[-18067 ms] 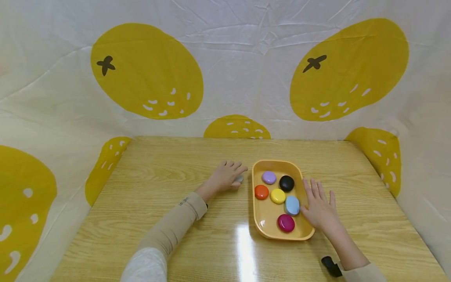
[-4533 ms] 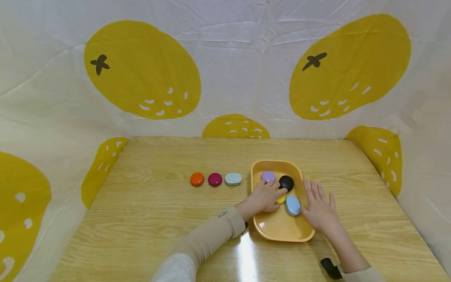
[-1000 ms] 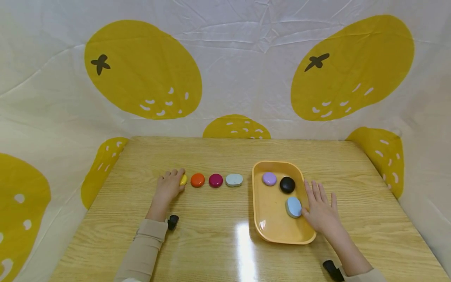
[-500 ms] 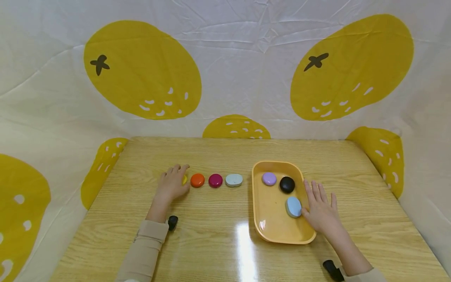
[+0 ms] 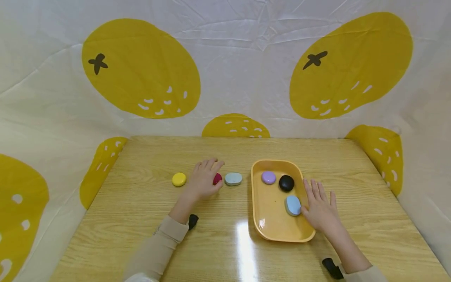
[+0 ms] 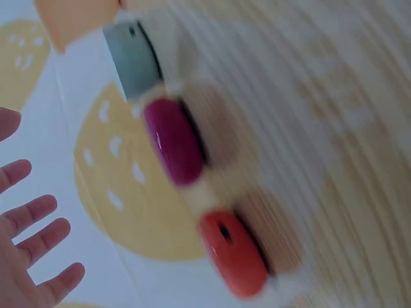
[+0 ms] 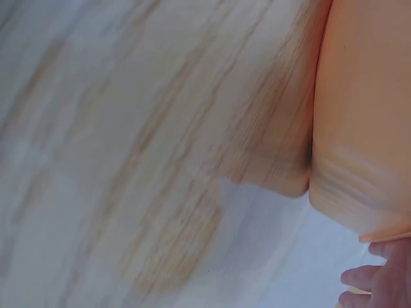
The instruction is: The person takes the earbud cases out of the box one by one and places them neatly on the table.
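My left hand (image 5: 203,181) passes over a row of smooth pebble-like pieces, fingers spread and holding nothing. In the row lie a yellow round piece (image 5: 179,179), a magenta piece (image 5: 217,179) partly behind the fingers, and a pale grey-green oval piece (image 5: 233,179). An orange piece (image 6: 234,254) shows in the left wrist view; the hand hides it in the head view. My right hand (image 5: 320,207) rests with straight fingers against the right rim of an orange tray (image 5: 260,229). The tray holds a lilac piece (image 5: 269,177), a black piece (image 5: 286,183) and a light blue oval piece (image 5: 293,205).
A wooden table (image 5: 158,156) carries everything. Behind it and at both sides hangs a white cloth (image 5: 243,78) printed with yellow fruit. Black straps with a small block (image 5: 332,268) sit at the wrists.
Earlier, the magenta, orange and yellow pieces left the tray for the row. Over the last second my left hand has released the yellow piece and moved right. The right hand stays put.
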`<state>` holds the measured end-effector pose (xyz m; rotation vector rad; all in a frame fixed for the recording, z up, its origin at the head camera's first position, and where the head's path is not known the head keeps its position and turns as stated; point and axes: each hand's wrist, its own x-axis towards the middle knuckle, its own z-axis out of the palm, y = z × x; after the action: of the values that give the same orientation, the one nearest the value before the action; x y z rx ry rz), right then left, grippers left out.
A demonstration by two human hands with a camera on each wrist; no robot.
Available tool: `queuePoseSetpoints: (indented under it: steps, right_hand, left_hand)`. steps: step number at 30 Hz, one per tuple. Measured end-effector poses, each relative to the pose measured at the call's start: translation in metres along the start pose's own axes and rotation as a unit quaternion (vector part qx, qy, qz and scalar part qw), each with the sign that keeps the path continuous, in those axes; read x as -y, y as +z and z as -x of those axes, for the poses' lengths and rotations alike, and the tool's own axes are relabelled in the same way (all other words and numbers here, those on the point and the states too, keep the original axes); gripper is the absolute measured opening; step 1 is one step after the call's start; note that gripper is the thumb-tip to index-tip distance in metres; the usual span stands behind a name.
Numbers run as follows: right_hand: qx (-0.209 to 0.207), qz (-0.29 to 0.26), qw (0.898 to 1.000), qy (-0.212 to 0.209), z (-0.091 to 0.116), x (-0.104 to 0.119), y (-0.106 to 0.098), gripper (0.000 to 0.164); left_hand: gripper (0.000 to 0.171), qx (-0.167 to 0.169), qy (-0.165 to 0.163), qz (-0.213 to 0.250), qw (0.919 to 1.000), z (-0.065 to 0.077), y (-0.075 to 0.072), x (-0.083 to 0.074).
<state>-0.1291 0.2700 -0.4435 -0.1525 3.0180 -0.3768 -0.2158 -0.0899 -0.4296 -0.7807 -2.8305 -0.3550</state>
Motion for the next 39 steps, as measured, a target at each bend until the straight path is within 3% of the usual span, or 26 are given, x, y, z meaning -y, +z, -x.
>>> queuePoseSetpoints:
  steps: [9,18,26,34,39]
  right_hand:
    - [0.003,-0.003,1.0,-0.001,0.0,0.0,-0.001,0.079]
    - [0.0,0.004,1.0,0.0,0.0,0.0,-0.001,0.08]
    - [-0.003,0.004,1.0,-0.003,-0.002,0.0,0.0,0.081]
    - [-0.005,0.002,1.0,0.001,-0.001,0.0,-0.001,0.081]
    - [-0.006,0.004,1.0,0.002,0.0,0.002,-0.002,0.081]
  left_hand:
    - [0.056,0.039,0.103,-0.024,0.9936,-0.022,0.024,-0.055]
    - [0.057,0.054,0.187,-0.066,0.9787,-0.04,0.045,-0.099]
    - [0.059,0.068,0.221,-0.105,0.9672,-0.054,0.057,-0.123]
    - [0.061,0.117,0.244,-0.148,0.9512,-0.063,0.065,-0.146]
    - [0.062,0.114,0.264,-0.173,0.942,-0.067,0.075,-0.154]
